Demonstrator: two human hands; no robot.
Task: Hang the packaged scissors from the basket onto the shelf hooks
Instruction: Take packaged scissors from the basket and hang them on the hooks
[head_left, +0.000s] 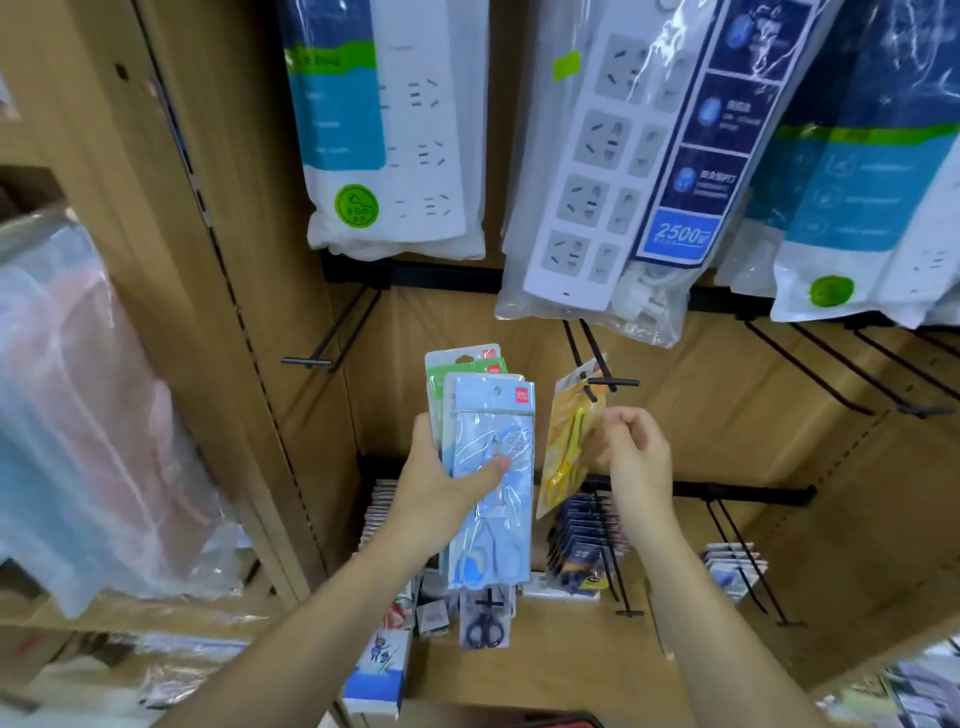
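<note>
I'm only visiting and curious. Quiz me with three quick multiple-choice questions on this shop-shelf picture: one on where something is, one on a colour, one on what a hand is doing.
1. Where is the yellow scissors pack?
A) lying on the bottom shelf
B) hanging on a shelf hook
C) on the floor

2. What colour is the front pack of the ones in the left hand?
A) red
B) black
C) light blue

3. What is the left hand doing?
A) gripping a stack of packs
B) hanging empty
C) pressing a power strip

Answers:
1 B: the hook's prong passes through the top of the yellow pack.
2 C: the pack facing the camera is light blue, with green ones behind it.
3 A: the thumb lies across the front pack and the fingers wrap behind the stack.
</note>
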